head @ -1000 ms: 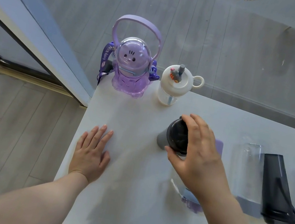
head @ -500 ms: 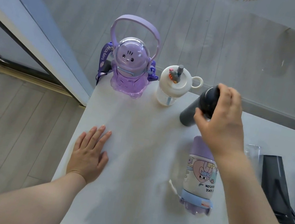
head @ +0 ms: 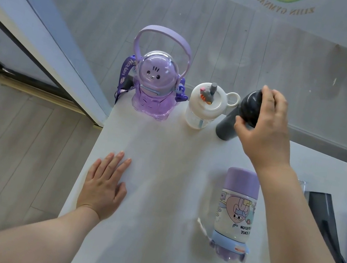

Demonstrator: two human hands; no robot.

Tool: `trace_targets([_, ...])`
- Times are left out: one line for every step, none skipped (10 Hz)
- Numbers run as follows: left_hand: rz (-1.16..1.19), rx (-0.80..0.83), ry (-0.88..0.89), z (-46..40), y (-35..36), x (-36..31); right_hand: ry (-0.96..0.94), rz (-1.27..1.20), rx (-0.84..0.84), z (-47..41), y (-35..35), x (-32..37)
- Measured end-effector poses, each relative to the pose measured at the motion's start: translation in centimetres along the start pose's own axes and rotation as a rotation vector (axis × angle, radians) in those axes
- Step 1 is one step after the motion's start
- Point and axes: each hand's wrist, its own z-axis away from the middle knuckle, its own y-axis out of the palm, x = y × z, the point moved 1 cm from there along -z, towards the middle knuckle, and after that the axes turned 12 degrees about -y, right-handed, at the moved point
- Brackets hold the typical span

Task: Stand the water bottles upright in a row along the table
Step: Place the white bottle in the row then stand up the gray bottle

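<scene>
R hand (head: 261, 126): our fingers clamped round top of dark grey bottle (head: 237, 119), which stands upright at far edge of white surface (head: 160, 175).
L hand (head: 103, 188): flat, fingers spread on surface nr left edge, holding nothing.
Row so far: purple bear bottle (head: 153, 86), white-lid bottle (head: 203, 108), then grey one, all upright.
Lying down: purple-cap cartoon bottle (head: 235, 214); black bottle (head: 324, 227) partly hidden by our R arm.

Right hand (head: 263, 126) grips dark bottle (head: 237, 117) top; left hand (head: 104, 185) flat on table (head: 164, 153).
</scene>
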Motion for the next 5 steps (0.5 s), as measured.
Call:
trace_targets([0.002,0.0,0.003,-0.02,0.05,0.05,0.007,0.013,-0.006,0.01,-0.07,0.17])
trace_targets([0.005,0.003,0.003,-0.04,0.14,0.11,0.038,0.06,-0.002,0.07,-0.1,0.41])
trace_targets([0.018,-0.001,0.002,-0.03,0.23,0.15,0.074,0.074,-0.002,0.24,-0.08,0.64])
trace_targets([0.021,0.0,0.004,-0.03,0.24,0.18,0.081,0.081,0.015,0.2,-0.19,0.72])
trace_targets([0.02,0.009,0.003,-0.03,0.12,0.08,0.084,0.109,0.04,0.1,-0.52,0.75])
